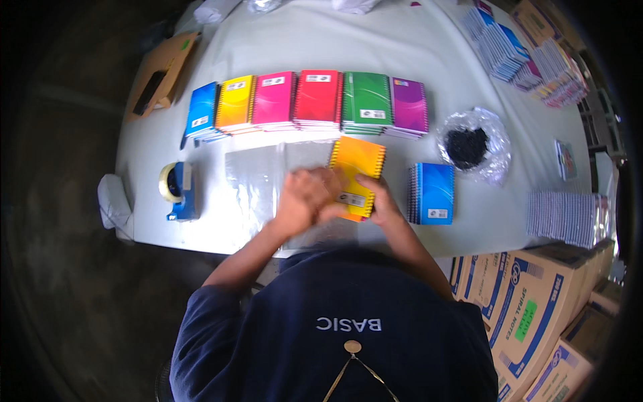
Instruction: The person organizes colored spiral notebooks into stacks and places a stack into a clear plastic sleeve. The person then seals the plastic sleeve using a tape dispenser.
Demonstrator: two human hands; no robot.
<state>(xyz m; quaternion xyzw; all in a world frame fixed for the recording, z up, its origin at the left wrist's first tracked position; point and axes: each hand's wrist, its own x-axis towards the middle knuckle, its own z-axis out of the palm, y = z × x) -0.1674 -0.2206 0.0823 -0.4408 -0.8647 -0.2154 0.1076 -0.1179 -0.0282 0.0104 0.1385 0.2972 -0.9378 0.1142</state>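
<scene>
In the head view, the person's dark blue shirt (348, 335) fills the lower middle, and both forearms rise from it to the white bench (315, 40). The left hand (305, 199) is curled loosely over a clear plastic sleeve (258, 177) and touches the lower left corner of an orange spiral notebook (358, 171). The right hand (382, 201) closes on that notebook's lower right edge, thumb on the cover; how tightly either hand closes is hard to tell. The notebook lies tilted on the sleeve, just in front of the person and near the bench's front edge.

Bare bench surface lies behind the far row and between the sleeve and the blue tape dispenser (177, 191) at the left edge. A blue notebook stack (432, 193) sits just right of the hands, apart from them.

Along the far side runs a row of stacks, touching: blue (203, 110), yellow (236, 102), pink (273, 99), red (317, 97), green (366, 100) and purple (410, 106), each with a small white label. A clear bag of dark bits (472, 144) lies to the right.

Brown cartons (529, 301) with blue stripes are cut off at lower right. More stacks (529, 57) at top right blur toward the rim.
</scene>
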